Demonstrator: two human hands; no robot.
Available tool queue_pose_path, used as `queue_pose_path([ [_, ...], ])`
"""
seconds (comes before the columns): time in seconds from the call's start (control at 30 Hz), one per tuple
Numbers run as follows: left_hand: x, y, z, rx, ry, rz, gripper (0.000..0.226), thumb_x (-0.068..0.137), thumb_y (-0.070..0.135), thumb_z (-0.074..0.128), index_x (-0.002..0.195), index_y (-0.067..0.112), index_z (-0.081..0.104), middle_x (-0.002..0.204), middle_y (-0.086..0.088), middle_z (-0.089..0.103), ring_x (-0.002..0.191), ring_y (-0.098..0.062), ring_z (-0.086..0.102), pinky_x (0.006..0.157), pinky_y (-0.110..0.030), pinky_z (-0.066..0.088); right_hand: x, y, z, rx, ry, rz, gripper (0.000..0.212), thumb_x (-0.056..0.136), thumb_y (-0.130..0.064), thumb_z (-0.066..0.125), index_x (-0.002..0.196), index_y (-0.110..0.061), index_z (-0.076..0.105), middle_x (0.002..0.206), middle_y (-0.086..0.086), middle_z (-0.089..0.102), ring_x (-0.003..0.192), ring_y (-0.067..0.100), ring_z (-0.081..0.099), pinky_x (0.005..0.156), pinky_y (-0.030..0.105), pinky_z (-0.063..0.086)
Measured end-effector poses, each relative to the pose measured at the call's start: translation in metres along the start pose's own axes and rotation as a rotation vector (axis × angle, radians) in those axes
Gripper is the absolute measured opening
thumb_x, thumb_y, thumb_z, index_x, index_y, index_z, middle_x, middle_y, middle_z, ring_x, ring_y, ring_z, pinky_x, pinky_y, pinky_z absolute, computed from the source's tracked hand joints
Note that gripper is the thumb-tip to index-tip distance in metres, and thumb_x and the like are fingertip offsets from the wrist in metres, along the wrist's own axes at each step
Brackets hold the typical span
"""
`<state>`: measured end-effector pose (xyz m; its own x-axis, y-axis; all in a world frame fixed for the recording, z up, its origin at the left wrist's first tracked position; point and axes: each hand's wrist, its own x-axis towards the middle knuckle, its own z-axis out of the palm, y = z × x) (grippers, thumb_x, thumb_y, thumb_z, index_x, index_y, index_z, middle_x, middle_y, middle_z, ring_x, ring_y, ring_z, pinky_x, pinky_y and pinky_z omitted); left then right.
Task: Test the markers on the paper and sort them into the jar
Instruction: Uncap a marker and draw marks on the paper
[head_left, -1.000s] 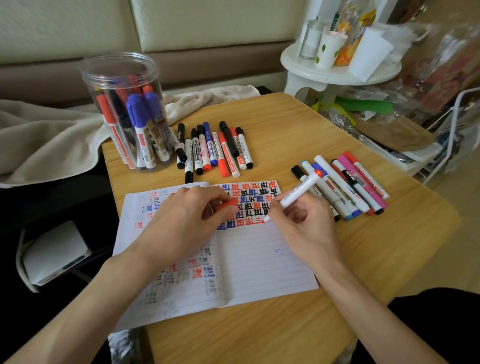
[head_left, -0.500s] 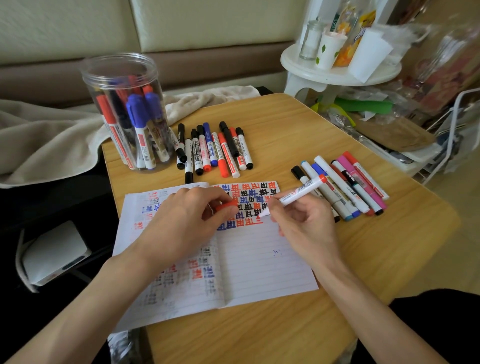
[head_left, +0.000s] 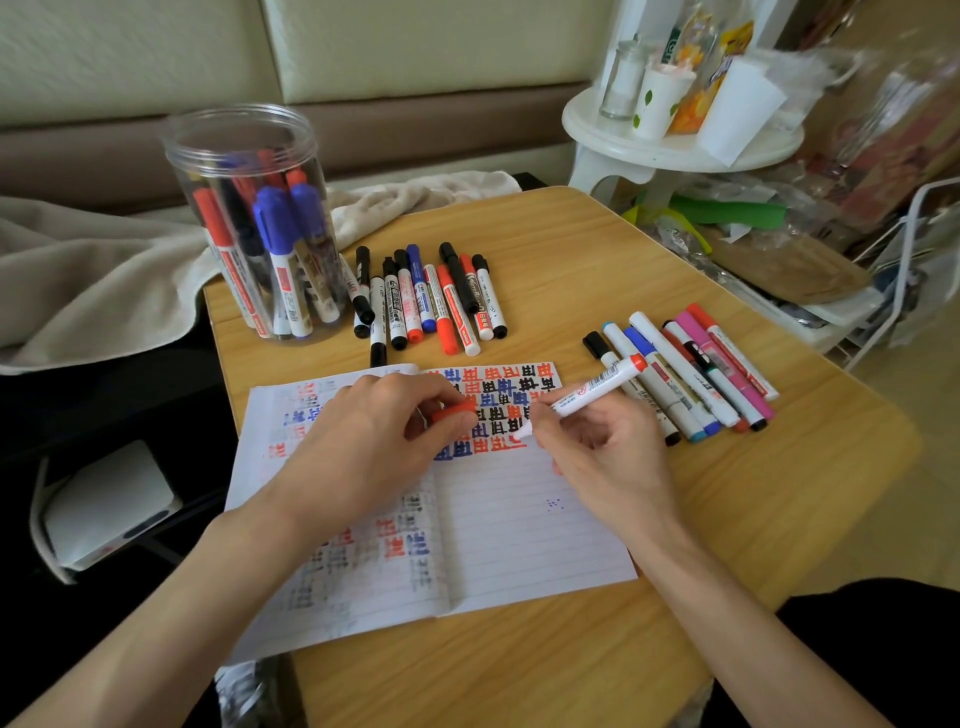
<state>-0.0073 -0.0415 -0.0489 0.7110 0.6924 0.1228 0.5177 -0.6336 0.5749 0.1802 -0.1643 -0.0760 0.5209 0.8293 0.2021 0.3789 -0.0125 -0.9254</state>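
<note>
Right hand (head_left: 602, 452): fingers curled round a white marker (head_left: 597, 387), its tip on the paper (head_left: 519, 525); the nib is too small to make out.
Left hand (head_left: 363, 441): rests on the paper, pinching a red cap (head_left: 452, 413) that is half hidden by the fingers.
Paper: red, blue and black test marks, partly covered by both hands.
Just right of the right hand: loose markers (head_left: 691, 374), the nearest partly hidden.
Beyond the left hand: a row of capped markers (head_left: 431, 301), then a clear jar (head_left: 249, 223) holding upright markers with illegible labels.
Tabletop (head_left: 571, 649): near edge cut off.
</note>
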Motion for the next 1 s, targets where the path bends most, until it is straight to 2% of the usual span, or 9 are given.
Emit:
queue_pose_path([
  [0.2,0.0003,-0.0025,0.0017,-0.009,0.015,0.006,0.028,0.094,0.055,0.059,0.112,0.038,0.071,0.095,0.019,0.066,0.084,-0.002,0.062,0.076,-0.032,0.055,0.0010,0.0020,-0.0025,0.038,0.027,0.016,0.004,0.093,-0.017,0.076,0.090,-0.015,0.078,0.072,-0.006,0.074,0.060,0.009,0.066,0.057,0.024,0.052],
  [0.4,0.0003,-0.0017,0.0015,0.001,0.008,0.004,0.028,0.094,0.055,0.059,0.113,0.038,0.071,0.095,0.020,0.066,0.084,-0.001,0.061,0.075,-0.027,0.052,0.0008,0.0028,-0.0022,0.014,0.037,0.018,0.008,0.092,-0.023,0.075,0.092,-0.015,0.077,0.074,-0.008,0.074,0.063,0.010,0.068,0.060,0.028,0.054],
  [0.63,0.0008,-0.0011,0.0004,0.008,-0.009,0.000,0.029,0.094,0.055,0.058,0.115,0.039,0.070,0.097,0.020,0.066,0.086,-0.001,0.062,0.077,-0.027,0.054,0.0000,0.0007,-0.0010,-0.012,0.035,-0.008,0.002,0.093,-0.020,0.076,0.092,-0.019,0.077,0.075,-0.008,0.075,0.062,0.011,0.068,0.058,0.026,0.053],
  [0.8,0.0009,-0.0015,0.0005,0.014,-0.012,-0.003,0.031,0.094,0.056,0.057,0.117,0.039,0.069,0.100,0.020,0.066,0.086,-0.001,0.061,0.077,-0.027,0.054,0.0005,-0.0005,0.0004,-0.038,0.020,0.022,0.005,0.091,-0.018,0.077,0.086,-0.019,0.075,0.074,-0.008,0.075,0.060,0.010,0.067,0.053,0.024,0.052],
  [1.0,0.0005,-0.0012,0.0001,0.014,-0.016,-0.004,0.030,0.094,0.056,0.058,0.117,0.040,0.069,0.100,0.021,0.065,0.087,0.000,0.061,0.077,-0.025,0.053,0.0019,0.0004,-0.0026,0.034,0.069,0.044,0.006,0.094,-0.016,0.074,0.088,-0.017,0.075,0.071,-0.010,0.072,0.060,0.009,0.065,0.058,0.023,0.051],
])
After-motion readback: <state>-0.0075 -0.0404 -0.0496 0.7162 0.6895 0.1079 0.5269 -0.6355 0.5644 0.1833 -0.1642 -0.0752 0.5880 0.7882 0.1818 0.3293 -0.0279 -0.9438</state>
